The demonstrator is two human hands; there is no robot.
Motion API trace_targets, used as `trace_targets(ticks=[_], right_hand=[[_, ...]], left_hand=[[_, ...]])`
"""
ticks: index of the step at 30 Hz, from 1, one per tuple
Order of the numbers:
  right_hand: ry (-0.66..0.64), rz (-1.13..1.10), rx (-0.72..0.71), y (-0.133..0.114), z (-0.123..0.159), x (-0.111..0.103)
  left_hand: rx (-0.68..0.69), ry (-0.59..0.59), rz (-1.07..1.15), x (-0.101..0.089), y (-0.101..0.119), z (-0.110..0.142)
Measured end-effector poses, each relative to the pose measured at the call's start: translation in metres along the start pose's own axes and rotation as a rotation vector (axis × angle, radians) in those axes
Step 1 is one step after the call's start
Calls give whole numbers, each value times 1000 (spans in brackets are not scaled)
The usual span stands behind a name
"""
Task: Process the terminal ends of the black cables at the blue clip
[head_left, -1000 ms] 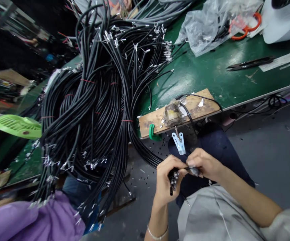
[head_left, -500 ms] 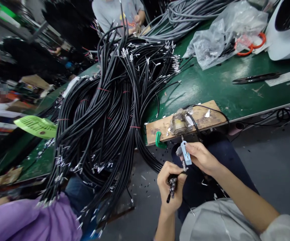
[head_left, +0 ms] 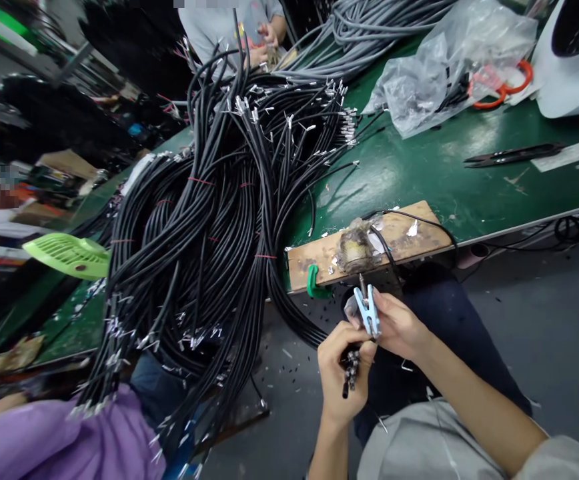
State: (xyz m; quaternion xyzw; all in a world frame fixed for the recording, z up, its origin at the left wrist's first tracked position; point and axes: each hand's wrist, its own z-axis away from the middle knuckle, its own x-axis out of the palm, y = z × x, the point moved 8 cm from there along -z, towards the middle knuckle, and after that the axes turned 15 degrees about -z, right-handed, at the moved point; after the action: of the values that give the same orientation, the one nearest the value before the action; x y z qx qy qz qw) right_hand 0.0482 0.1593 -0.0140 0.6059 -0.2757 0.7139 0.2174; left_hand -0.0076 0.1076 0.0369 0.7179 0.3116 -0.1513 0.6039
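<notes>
My left hand (head_left: 344, 373) is closed round the ends of several black cables (head_left: 297, 323), which run back to the pile on the table. Dark stripped tips stick out below its fingers. Between thumb and fingers my right hand (head_left: 402, 323) grips a light blue clothespin (head_left: 367, 310), whose lower end meets a cable tip at my left fingertips. The right fingertips look grey, perhaps from a covering. Just above the clothespin, a thin metal tip points down from a round, tape-wrapped tool (head_left: 355, 247) on a wooden board (head_left: 314, 257).
A large heap of black cables (head_left: 209, 220) with silvery ends covers the table's left half. Farther right are a plastic bag (head_left: 419, 87), orange-handled scissors (head_left: 517, 77) and dark snips (head_left: 514, 155). A green clamp (head_left: 312, 281) grips the board. Co-workers sit at left and across.
The clothespin has turned so its two legs show, and it has come down to the cable tip. My hands have drawn closer together. The view has shifted slightly.
</notes>
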Motion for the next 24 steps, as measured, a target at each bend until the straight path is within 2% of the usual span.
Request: trace_targets(ticks=[3,8,11,13,14,16,20,22,24], right_hand=[[36,44,-45,-6,1,-9],[119,179,-101,-17,16,-43],[179,368,-149,-28,35,-61],[219,547,-194,-38,49,-65],[229,637,-232,-43,56,-62],[173,837,-329,-50,66,-43],[-116,1266,-515,-39,74,19],[-138,1321,-648,-36,75,35],[-96,1275,-746,-38,76,39]], left_hand=[[4,-41,13,-1,1,0],[67,-50,41,-3,5,3],[104,-56,50,-4,5,7],[124,-58,55,-4,3,9],[129,-63,45,-4,2,9],[124,-109,-3,0,0,9],[112,-224,-113,7,-1,7],[111,-237,-125,4,1,7],[108,-217,-104,-3,3,8]])
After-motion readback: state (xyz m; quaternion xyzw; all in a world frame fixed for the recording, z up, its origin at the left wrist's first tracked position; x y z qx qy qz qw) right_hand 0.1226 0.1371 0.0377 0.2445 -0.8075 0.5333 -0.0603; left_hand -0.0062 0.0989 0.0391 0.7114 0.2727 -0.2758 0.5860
